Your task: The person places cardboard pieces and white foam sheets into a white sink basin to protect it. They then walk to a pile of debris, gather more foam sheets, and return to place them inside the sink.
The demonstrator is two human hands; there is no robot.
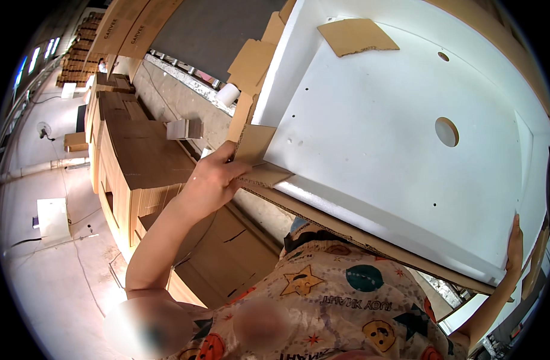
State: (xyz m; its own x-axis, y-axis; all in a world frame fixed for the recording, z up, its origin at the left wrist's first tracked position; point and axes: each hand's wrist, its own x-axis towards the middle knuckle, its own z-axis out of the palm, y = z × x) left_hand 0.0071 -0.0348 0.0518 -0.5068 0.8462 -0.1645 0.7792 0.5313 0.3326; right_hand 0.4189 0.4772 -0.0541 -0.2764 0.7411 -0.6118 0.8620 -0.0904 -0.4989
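In front of me a large white panel (371, 144) with one big round hole and several small ones lies inside a cardboard box (371, 242), with white foam (347, 213) along its edges. My left hand (212, 180) is closed on a folded cardboard corner piece (255, 144) at the box's near left corner. My right hand (515, 249) rests at the right side against the white edge, fingers stretched out; part of it is hidden from view. A loose flat cardboard piece (359, 37) lies on the panel's far left part.
Large stacked cardboard boxes (143, 144) stand on the left, close to my left arm. Beyond the box runs a dark conveyor belt (203, 36) with a white roll (227, 95) by its edge. A fan (44, 130) is at the far left.
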